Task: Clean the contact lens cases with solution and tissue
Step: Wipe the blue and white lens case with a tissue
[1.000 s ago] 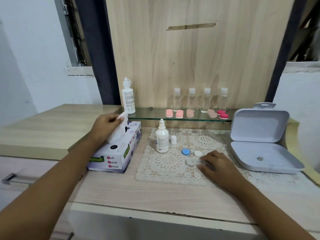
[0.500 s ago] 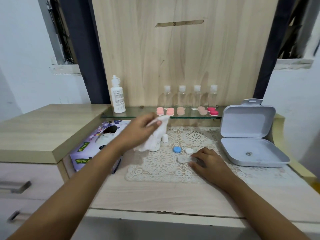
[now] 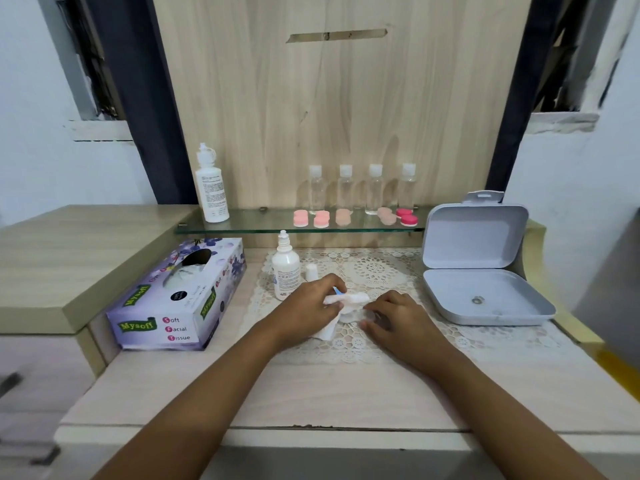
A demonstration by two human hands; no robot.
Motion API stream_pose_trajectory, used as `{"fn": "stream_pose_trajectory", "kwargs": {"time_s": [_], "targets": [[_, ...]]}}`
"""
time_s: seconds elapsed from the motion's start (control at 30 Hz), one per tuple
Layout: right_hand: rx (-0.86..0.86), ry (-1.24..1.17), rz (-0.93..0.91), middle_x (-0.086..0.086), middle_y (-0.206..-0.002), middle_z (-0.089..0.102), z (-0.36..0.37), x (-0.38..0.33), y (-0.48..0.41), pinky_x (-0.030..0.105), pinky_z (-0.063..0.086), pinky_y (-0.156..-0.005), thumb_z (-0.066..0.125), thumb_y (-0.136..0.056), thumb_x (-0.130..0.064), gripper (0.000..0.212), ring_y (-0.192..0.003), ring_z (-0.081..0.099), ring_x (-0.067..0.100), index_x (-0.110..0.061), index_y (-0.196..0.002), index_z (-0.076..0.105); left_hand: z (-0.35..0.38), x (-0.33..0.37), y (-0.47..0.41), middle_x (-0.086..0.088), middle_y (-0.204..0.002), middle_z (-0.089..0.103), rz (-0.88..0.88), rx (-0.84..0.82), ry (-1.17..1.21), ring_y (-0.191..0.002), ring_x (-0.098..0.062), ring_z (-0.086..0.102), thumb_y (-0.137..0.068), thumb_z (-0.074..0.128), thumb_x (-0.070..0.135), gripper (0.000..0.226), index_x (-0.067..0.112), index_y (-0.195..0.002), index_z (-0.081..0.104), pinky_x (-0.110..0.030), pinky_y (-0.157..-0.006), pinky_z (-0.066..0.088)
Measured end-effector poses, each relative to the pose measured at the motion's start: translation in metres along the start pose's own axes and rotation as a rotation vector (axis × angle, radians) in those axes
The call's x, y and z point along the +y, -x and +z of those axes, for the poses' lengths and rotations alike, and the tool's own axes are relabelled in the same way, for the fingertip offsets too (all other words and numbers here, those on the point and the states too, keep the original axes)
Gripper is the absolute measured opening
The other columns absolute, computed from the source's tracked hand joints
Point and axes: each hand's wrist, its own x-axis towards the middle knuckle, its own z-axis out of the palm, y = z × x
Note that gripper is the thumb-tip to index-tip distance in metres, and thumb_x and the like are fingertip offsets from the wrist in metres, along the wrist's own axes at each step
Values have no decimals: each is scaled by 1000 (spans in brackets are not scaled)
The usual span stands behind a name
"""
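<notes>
Tissue was bunched in the left hand, centre frame, and pressed onto the lens case on the doily. The right hand, fingers curled, seemed to pinch the case's other end. The solution bottle stood just beside the left hand with its nozzle bare. I thought a careless wrist could tip it and spill it, or flick away the blue cap. Left to right I counted one tissue box, one tall white bottle, four clear bottles, seemingly five pink cases and one open grey box.
</notes>
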Motion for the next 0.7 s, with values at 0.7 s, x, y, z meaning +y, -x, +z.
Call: {"fn": "stream_pose_trajectory", "kwargs": {"time_s": [0.7], "targets": [[-6, 6, -30, -3, -107, 56, 1, 3, -4, 35, 41, -87, 58, -86, -43, 32, -100, 48, 22, -19, -106, 64, 14, -10, 9, 14, -94, 44, 278, 51, -161, -91, -17, 49, -86, 60, 26, 19, 14, -95, 70, -34, -81, 44]]}}
